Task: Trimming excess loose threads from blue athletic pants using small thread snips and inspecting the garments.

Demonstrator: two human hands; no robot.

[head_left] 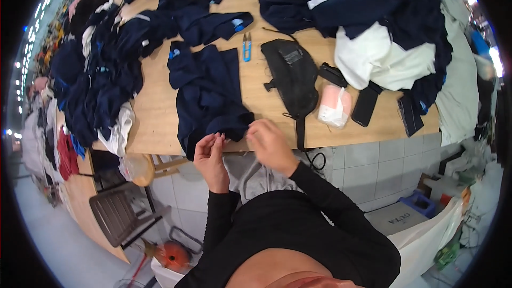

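Note:
A dark navy garment (208,93) lies folded on the wooden table, its near end bunched up at the front edge. At that near edge my left hand (212,160) pinches the cloth between thumb and fingertips. My right hand (272,146) is at the garment's near right corner, its fingers curled together and slightly blurred. Whatever they hold, if anything, is too small to make out. Beyond the garment lies a pair of thread snips (247,48) with blue handles. A black waist bag (290,74) rests to the right, its strap hanging over the edge.
Navy clothes (101,80) are heaped on the left, and another pile (368,0) with a white cloth (381,56) at the far right. A pink-and-white packet (335,105) and a black phone (367,106) sit near the front edge. A brown chair (114,216) stands lower left.

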